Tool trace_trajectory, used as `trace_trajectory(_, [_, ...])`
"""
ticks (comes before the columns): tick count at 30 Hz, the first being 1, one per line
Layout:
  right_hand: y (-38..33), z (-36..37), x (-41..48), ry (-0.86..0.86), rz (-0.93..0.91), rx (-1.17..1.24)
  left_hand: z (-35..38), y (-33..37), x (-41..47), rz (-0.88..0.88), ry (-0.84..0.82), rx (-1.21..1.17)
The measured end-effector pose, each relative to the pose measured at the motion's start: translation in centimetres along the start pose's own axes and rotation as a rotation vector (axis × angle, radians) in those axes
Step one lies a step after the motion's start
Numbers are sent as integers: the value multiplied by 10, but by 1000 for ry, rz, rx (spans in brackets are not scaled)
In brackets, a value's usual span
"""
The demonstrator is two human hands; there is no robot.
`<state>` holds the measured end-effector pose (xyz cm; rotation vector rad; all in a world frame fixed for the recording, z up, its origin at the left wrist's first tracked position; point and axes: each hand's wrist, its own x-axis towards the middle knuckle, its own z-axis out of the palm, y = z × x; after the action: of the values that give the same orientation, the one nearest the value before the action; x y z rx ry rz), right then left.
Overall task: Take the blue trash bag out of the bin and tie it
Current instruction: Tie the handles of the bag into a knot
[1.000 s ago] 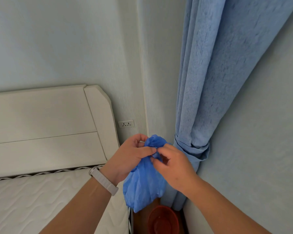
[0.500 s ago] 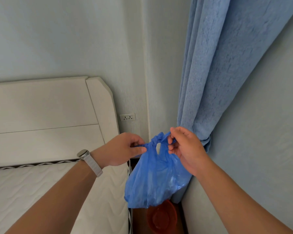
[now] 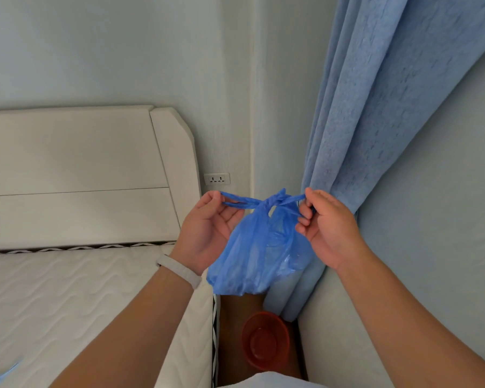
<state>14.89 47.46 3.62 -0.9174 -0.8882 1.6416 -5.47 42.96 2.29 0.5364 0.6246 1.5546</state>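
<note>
A head-worn camera looks down into the corner of a bedroom, where a person's two bare forearms reach up from the bottom of the frame and meet near the middle. Between the hands hangs a blue trash bag [image 3: 259, 253], lifted in the air just right of centre, its crinkled body sagging below the fingers. At the top of the bag the two handles are crossed into a knot [image 3: 270, 202], with one strap stretched out to each side. The left hand [image 3: 210, 231], palm turned toward the camera, pinches the end of the left strap between thumb and fingertips. The right hand [image 3: 329, 229] is closed around the end of the right strap, its fingers curled in. A pale wristband [image 3: 179, 271] circles the left wrist. Directly below the bag, in the lower middle of the frame, a red bin [image 3: 265, 340] stands on a brown floor, in the narrow gap between the bed and the wall; it is well apart from the bag, and its inside looks bare. The left half of the frame shows a white quilted mattress [image 3: 53, 298] and, above it, a cream headboard [image 3: 76, 175]. A white wall socket [image 3: 217, 179] sits just right of the headboard, above the left hand. A long blue curtain [image 3: 389, 107] falls from the upper right of the frame down into the corner behind the right hand. The walls are a pale grey-green.
</note>
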Motion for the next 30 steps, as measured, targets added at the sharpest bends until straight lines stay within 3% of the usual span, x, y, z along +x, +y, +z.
trace_trajectory(14, [-18, -18, 11, 57, 179, 231, -68, -3, 2, 44, 471, 177])
trace_trajectory(23, [-17, -25, 18, 136, 216, 316, -104, 17, -8, 33, 514, 268])
trace_trajectory(30, [-33, -11, 7, -90, 20, 23, -71, 42, -6, 132, 455, 486])
